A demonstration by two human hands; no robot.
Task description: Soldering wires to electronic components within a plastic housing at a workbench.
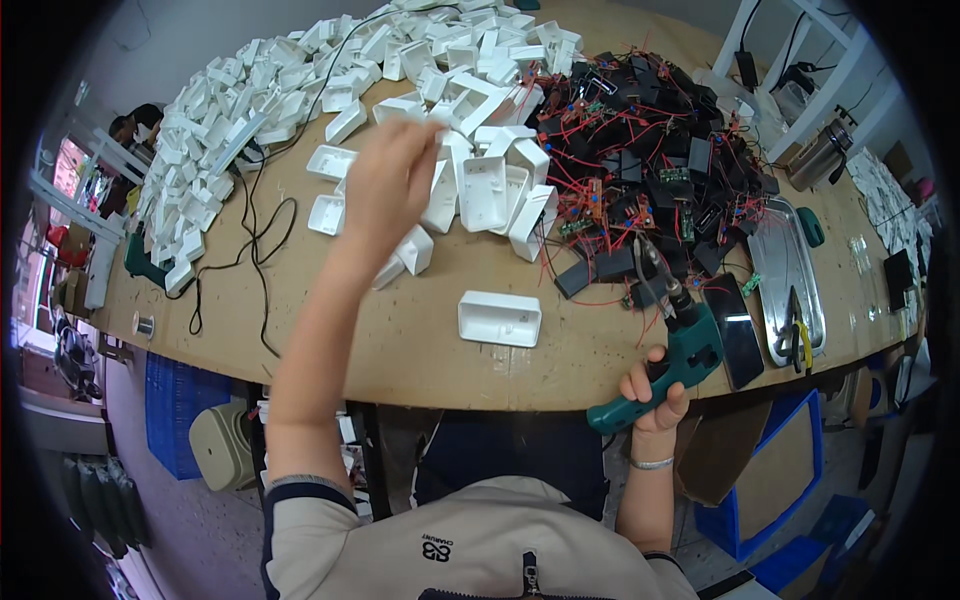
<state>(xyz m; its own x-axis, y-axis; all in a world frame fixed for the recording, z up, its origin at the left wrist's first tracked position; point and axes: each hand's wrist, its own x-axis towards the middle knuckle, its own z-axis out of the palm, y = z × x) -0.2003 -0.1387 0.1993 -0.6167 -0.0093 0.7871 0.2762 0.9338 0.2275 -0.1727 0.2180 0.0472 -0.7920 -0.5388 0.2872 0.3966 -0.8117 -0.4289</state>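
Note:
My left hand (392, 185) is raised over the near edge of a heap of white plastic cases (486, 192). Motion smears its fingers, so I cannot see whether they hold anything. In my right hand (655, 392) is a green pistol-shaped soldering gun (695, 350), gripped by its handle at the table's front edge. Its metal tip (652, 262) points up and away, toward a pile of black boxes with red wires and small circuit boards (640, 165). A single white open case (499, 319) lies on the table between my arms.
A dark phone (735, 335) lies right of the soldering gun. Beyond it, a metal tray (790, 275) has yellow-handled pliers (803, 345) on it. A black cable (255, 240) loops across the left side. A steel thermos (822, 155) stands at the far right; a solder spool (143, 323) sits at the left edge.

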